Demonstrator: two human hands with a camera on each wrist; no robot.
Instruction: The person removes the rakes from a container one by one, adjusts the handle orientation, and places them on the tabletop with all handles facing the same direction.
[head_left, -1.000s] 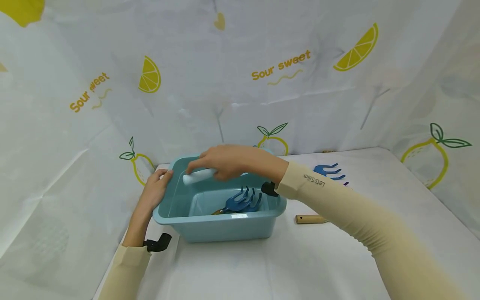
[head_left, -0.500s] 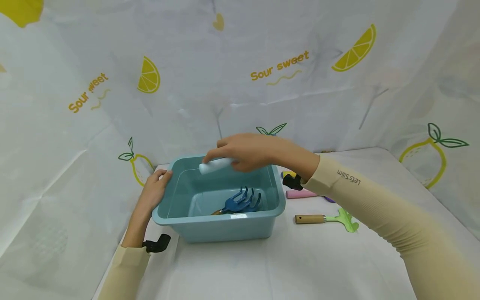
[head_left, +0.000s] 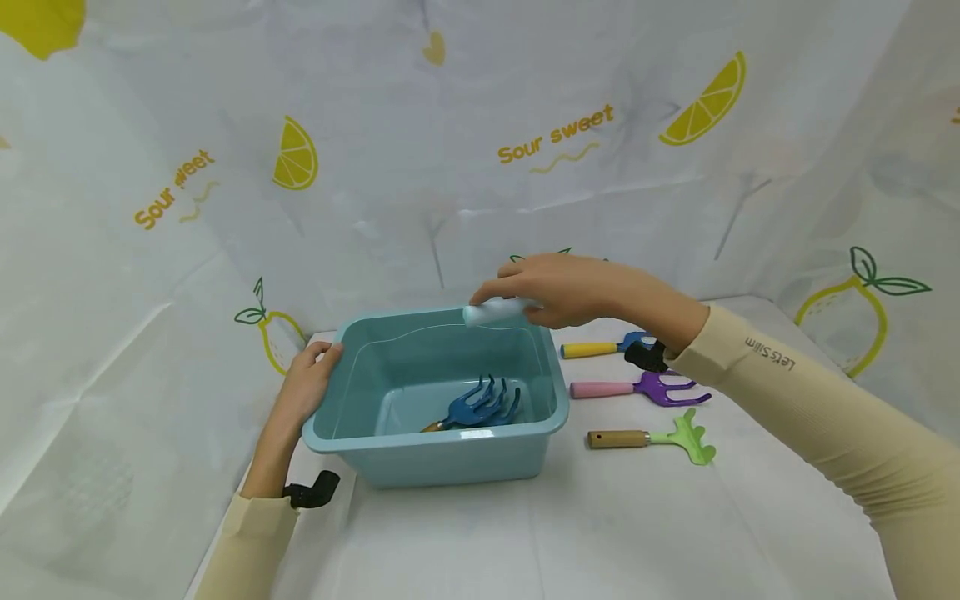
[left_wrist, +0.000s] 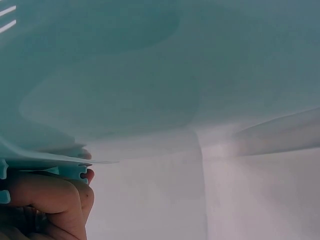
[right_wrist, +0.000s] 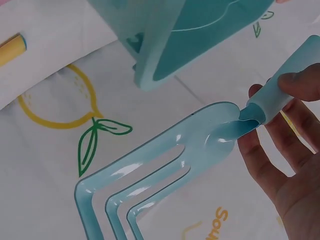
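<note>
Right hand [head_left: 573, 289] grips the light-blue fork [right_wrist: 212, 131] by its handle [head_left: 489, 312], handle end toward 9 o'clock. From this grip, the tub [head_left: 450, 461] lies at 8 o'clock; left hand [head_left: 307, 382] grips its 9 o'clock rim [head_left: 318, 417].

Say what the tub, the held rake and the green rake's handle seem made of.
Tub: probably plastic, smooth with a slight sheen; flared rim and rounded corners suggest molding.
Held rake: coated metal or plastic, left open; bright highlights show a glossy finish.
Handle of the green rake: likely wood, fairly matte, from its tan color; grain isn't discernible.
</note>
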